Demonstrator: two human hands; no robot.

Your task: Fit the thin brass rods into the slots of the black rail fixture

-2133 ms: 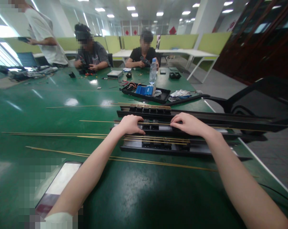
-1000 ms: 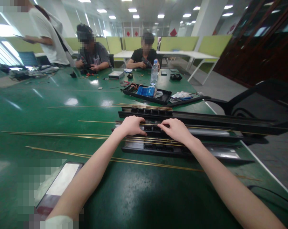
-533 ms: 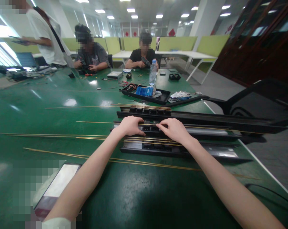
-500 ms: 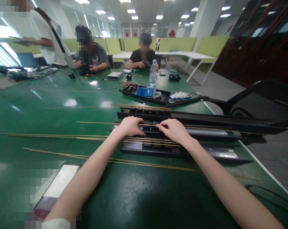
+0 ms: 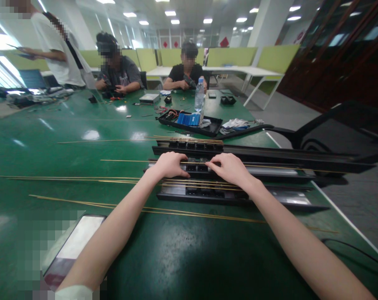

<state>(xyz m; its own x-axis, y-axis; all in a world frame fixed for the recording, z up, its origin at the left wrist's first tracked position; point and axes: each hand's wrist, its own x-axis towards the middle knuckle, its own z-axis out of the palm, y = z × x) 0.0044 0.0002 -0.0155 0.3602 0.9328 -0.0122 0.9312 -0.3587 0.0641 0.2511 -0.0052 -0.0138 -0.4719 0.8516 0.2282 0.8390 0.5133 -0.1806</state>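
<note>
In the middle of three black rails lies a row of small black blocks (image 5: 192,167). My left hand (image 5: 170,164) is closed over this middle rail (image 5: 270,171), its thumb on the near side and fingers on the far side. A thin golden rod (image 5: 123,160) runs along the rail, under both hands. My right hand (image 5: 229,167) pinches this rod just right of the blocks, thumb and forefinger together. The near rail (image 5: 173,189) has several golden rods (image 5: 66,178) lying across it. Behind, the far rail (image 5: 254,153) bears blocks and more rods.
Loose rods (image 5: 176,213) and a phone (image 5: 73,246) lie on the green table (image 5: 164,258). Beyond the rails are a black tray (image 5: 212,130), gloves (image 5: 234,126) and a water bottle (image 5: 199,96). Two people sit opposite, another stands left. A chair (image 5: 342,129) is at right.
The camera view has shifted slightly. Both hands keep their places on the middle rail and rod, with hardly any movement visible.
</note>
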